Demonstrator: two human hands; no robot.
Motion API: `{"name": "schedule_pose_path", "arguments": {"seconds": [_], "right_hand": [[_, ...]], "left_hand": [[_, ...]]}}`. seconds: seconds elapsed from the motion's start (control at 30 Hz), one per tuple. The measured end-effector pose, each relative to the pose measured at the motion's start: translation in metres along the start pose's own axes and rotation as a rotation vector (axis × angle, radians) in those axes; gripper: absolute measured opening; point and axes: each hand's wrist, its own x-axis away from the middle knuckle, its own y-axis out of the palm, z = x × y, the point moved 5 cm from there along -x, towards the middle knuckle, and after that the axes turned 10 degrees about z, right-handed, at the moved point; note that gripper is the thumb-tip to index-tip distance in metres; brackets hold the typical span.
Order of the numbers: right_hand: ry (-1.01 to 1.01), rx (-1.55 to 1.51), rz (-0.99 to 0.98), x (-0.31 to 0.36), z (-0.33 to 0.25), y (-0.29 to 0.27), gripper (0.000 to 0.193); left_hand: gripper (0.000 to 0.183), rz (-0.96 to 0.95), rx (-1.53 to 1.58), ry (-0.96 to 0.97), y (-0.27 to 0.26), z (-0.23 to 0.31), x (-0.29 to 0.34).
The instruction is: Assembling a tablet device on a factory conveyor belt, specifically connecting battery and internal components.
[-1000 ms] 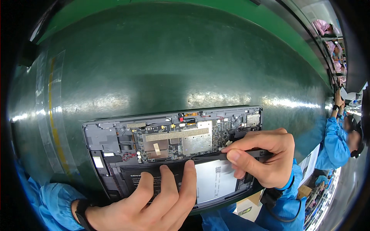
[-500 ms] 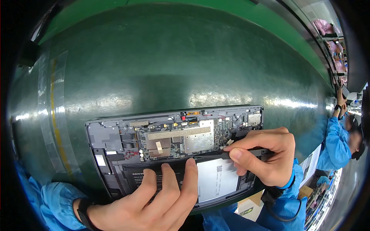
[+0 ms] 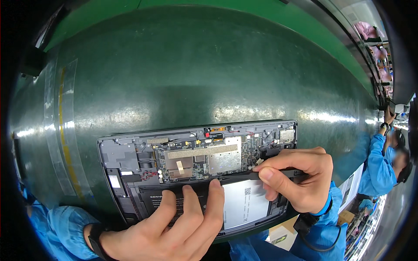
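Note:
An opened tablet-like device (image 3: 129, 153) lies on the green table, its inner parts facing up. Inside are a circuit board with a silver shield plate (image 3: 224, 157), a black battery (image 3: 152, 203) with printed text, and a white-labelled panel (image 3: 246, 204). My left hand (image 3: 174, 226) rests spread over the battery, fingertips on its upper edge. My right hand (image 3: 300, 178) pinches a slim black strip (image 3: 241, 176) between thumb and forefinger. That strip lies along the seam between board and battery, its left end near my left forefinger; its exact kind is unclear.
Clear tape with a yellow line (image 3: 65, 135) runs down the table's left side. A co-worker in a blue sleeve (image 3: 372, 161) is at the far right. A cardboard box (image 3: 346, 217) and papers lie lower right, beside my arm.
Both hands stay in nearly the same place on the device. The whole view shifts very slightly, and the co-worker's arm at the right edge has moved a little.

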Motion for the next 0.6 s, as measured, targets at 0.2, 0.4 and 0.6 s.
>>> {"name": "schedule_pose_path", "arguments": {"seconds": [0.2,0.4,0.6], "right_hand": [[-0.040,0.030,-0.038,-0.003,0.000,-0.001,0.007],[-0.008,0.022,-0.009,-0.003,-0.004,-0.003,0.007],[-0.052,0.050,0.032,0.003,-0.022,-0.035,0.012]], "left_hand": [[0.033,-0.022,-0.015,-0.045,0.000,-0.001,-0.005],[0.034,-0.008,-0.009,-0.053,-0.003,-0.004,-0.008],[0.038,-0.056,0.019,-0.049,-0.014,-0.001,0.003]]}}
